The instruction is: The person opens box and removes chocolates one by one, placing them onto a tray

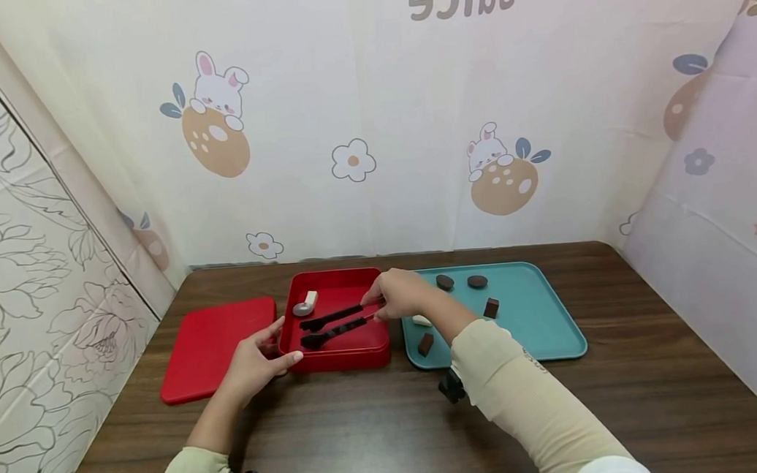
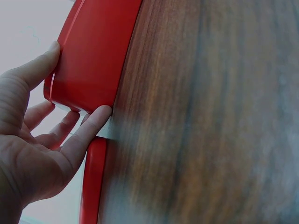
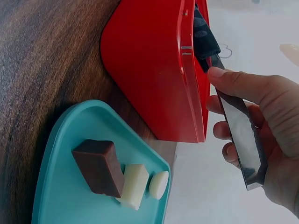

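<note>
My left hand (image 1: pixel 258 358) holds the front left corner of an open red box (image 1: pixel 344 360), thumb at the front rim and fingers round the side. In the left wrist view its index fingertip touches the box's lower corner. My right hand (image 1: pixel 401 293) grips metal tongs (image 3: pixel 236 126) with black tips. Low over the box, the tips (image 1: pixel 312 323) point left and stand apart with nothing between them. Inside the box lie a small white block (image 1: pixel 311 297) and a shiny silver oval piece (image 1: pixel 302 309). The handle end of the tongs is partly hidden by my right fingers.
A teal tray (image 1: pixel 536 328) right of the box carries dark oval pieces (image 1: pixel 477 281), brown blocks (image 1: pixel 491 308) and white pieces (image 3: pixel 133 185). To the left lies a flat red lid (image 1: pixel 211 351). A printed curtain (image 1: pixel 364 215) hangs behind the wooden table (image 1: pixel 365 428).
</note>
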Motion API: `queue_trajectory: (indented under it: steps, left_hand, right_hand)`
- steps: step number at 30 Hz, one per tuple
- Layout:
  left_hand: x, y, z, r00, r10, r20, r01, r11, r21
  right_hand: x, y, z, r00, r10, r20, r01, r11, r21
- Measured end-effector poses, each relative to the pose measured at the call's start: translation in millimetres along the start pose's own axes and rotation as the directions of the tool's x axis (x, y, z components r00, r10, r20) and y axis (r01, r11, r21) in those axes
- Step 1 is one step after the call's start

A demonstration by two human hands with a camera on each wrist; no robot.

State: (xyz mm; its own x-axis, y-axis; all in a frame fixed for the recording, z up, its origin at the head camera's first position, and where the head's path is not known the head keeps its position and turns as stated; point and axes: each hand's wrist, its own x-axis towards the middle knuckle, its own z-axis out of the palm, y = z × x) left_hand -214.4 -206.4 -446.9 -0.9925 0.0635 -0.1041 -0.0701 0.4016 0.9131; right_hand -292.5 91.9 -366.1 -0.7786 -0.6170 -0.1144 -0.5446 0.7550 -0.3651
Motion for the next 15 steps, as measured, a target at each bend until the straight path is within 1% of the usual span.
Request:
queue_trajectory:
  steps: [5,8,12,15]
  left_hand:
    - [0.4,-0.2,0.0,1.0,0.006,0.005,-0.006,1.0,-0.002]
    - [0.5,-0.2,0.5,1.0,0.003,0.004,-0.003,1.0,0.001]
    - [0.2,-0.5,0.8,1.0,0.005,0.005,-0.005,1.0,0.005]
    - [-0.4,-0.6,0.4,1.0,0.009,0.008,-0.009,1.0,-0.001]
  right_hand:
    - [-2,2,-3.2,1.0,0.015,-0.004,-0.015,1.0,-0.01]
    - [-5,5,-6.9,1.0,0.001,0.004,-0.001,1.0,0.004]
    - [-8,12,-13.2,0.999,-0.03,0.025,0.03,0.999,0.012]
    - [-11,16,-19.2,0.997,-0.039,0.06,0.039,0.999,0.01]
